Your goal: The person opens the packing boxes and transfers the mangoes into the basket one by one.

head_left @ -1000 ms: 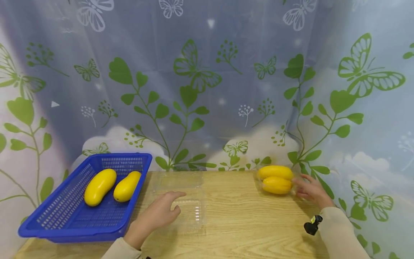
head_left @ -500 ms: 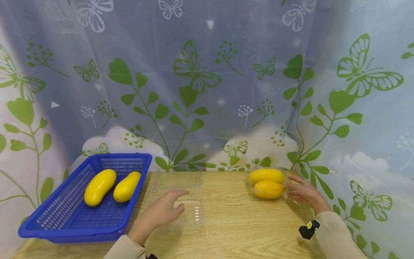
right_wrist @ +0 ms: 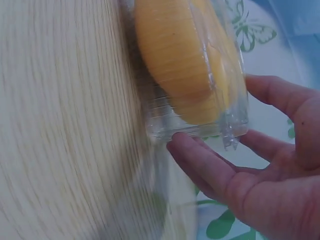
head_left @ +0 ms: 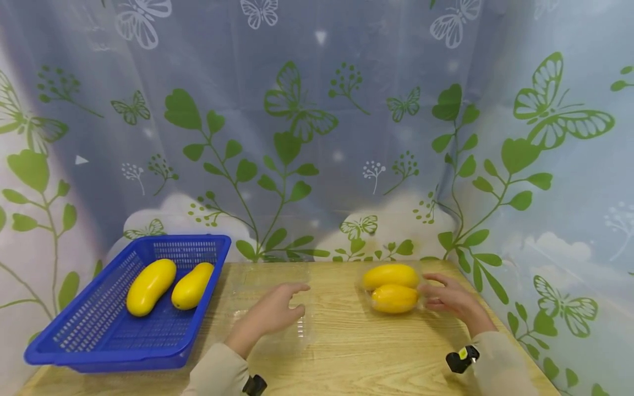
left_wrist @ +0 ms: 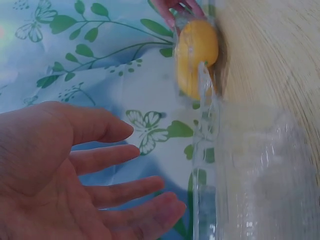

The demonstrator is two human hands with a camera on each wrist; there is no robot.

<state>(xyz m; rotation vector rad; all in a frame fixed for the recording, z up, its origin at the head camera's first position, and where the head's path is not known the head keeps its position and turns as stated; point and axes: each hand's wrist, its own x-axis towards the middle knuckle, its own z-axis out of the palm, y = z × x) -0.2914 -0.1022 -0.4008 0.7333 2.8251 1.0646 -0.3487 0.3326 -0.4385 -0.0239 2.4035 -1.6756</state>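
On the right of the table, two oblong yellow fruits lie side by side in a clear plastic clamshell box. My right hand is at the box's right end, its fingertips against the end wall in the right wrist view. My left hand hovers with fingers spread and thumb apart, holding nothing. Below it, a second clear clamshell box lies opened flat with no fruit in it; the hand partly hides it in the head view.
At the left stands a blue plastic basket with two more yellow fruits inside. The wooden table ends at a printed butterfly curtain behind and to the right.
The fruit-filled box has slid left and slightly nearer, with my right hand following at its end. My left hand has shifted right over the opened box.
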